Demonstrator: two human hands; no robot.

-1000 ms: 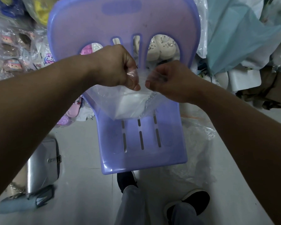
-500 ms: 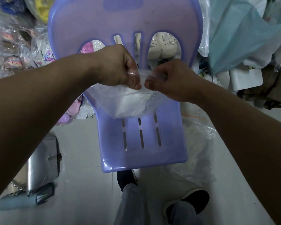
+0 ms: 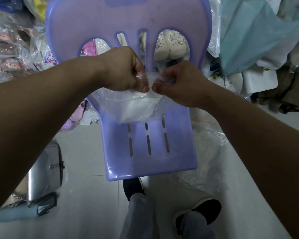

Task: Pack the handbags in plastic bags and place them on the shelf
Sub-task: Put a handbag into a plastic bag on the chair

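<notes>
White handbag (image 3: 138, 109) is lying inside a clear plastic bag (image 3: 110, 99), sitting at the rear edge of the purple chair seat (image 3: 150, 163), below the backrest. Left hand (image 3: 123, 69) and right hand (image 3: 179, 83) are each pinching the bag's top edge with curled fingers, thumbs nearly touching. Silver handbag (image 3: 43, 169) is lying on the floor off the seat's left edge, pale blue bag (image 3: 16, 213) just beside it. Loose clear plastic (image 3: 207, 163) is lying off the right edge.
</notes>
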